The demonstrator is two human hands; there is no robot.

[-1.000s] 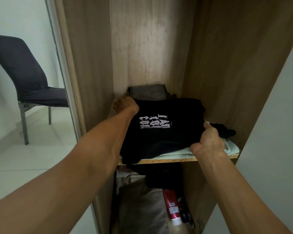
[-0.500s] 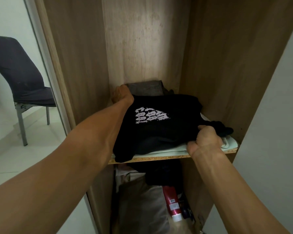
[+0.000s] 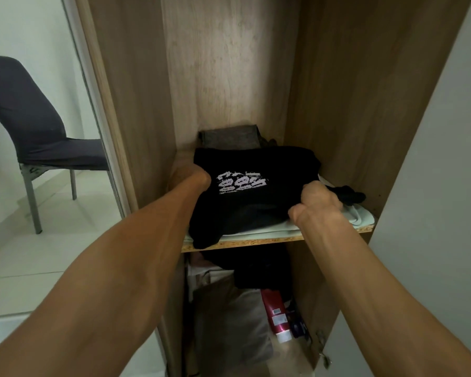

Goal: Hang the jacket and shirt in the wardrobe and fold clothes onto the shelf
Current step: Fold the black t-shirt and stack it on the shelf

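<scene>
Noted white print lettering on black shirt [image 3: 256, 213]: illegible. Noted label with barcode on red bottle [image 3: 273, 304]: too small to read.

Dim wardrobe interior, brighter room at left, wide-angle edge bending, soft focus

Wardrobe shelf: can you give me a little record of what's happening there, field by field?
Shelf: wooden, partway up the wardrobe
Shirt: black, white print, folded, lying on pale cloth, one corner overhanging the front edge
Left hand: at shirt's left side, fingers hidden
Right hand: grips shirt's right edge
Behind: grey garment
Below: red bottle
</scene>
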